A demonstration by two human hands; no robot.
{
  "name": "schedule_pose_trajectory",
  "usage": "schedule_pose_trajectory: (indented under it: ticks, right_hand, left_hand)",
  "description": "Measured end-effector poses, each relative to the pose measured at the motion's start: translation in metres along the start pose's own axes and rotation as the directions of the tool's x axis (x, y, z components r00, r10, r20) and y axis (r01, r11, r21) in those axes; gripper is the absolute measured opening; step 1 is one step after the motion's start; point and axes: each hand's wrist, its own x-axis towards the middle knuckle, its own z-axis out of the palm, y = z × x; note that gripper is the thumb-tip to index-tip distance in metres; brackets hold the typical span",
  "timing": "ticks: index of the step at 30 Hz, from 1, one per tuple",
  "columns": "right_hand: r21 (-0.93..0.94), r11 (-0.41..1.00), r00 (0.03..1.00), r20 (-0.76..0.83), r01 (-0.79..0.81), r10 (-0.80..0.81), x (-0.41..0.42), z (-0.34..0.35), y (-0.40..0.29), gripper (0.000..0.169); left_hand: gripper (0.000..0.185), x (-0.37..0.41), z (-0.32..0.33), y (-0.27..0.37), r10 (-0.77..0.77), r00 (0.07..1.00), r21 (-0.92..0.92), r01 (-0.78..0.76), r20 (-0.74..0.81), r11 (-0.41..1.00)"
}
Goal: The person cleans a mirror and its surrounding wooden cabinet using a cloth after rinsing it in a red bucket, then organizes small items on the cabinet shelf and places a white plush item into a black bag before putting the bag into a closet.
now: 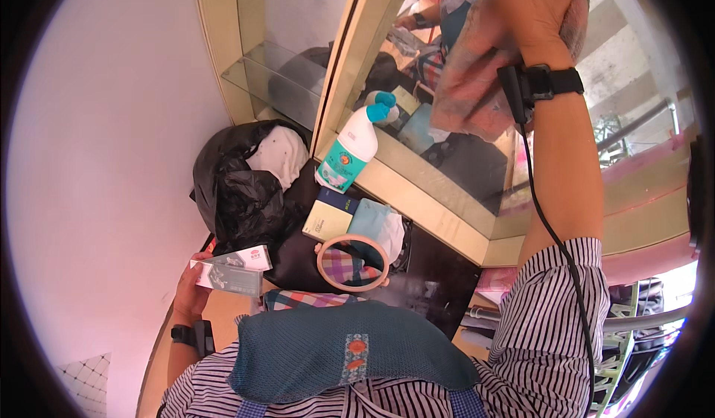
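Observation:
My right hand (533, 13) is raised at the top of the view, its palm pressing a worn pink cloth (469, 77) to a mirror (463, 155). Part of the cloth hangs below the fingers. Low on the left, my left hand (192, 289) grips two small grey-and-white boxes (237, 275), one overlapping the other; both bear writing. Before the mirror stands a white squeeze bottle (360, 133) with a teal cap and label. Close to it lie a yellow-and-navy box (329, 217), a blue pack of tissues (371, 220) and a round pink-framed mirror (324, 275).
A black plastic bag (223, 189) with white cloth inside sits by the wall (111, 139). Glass shelves (273, 80) are set in the cabinet at the upper left. A black cable (547, 228) runs down my right arm. Checkered cloth (301, 299) lies near my chest.

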Motion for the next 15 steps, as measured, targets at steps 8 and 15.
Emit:
schedule_pose_trajectory:
  ticks: [8,15]
  right_hand:
    - [0.206,0.965,0.976,0.109,0.163,-0.188,-0.059,0.020,-0.057,0.046]
    - [0.320,0.899,0.894,0.235,0.300,-0.382,-0.140,0.035,-0.100,0.032]
  left_hand:
    - [0.036,0.001,0.015,0.006,0.010,1.000,-0.001,-0.010,0.020,1.000]
    - [0.037,-0.016,0.014,0.012,0.064,0.998,0.026,-0.063,-0.022,0.998]
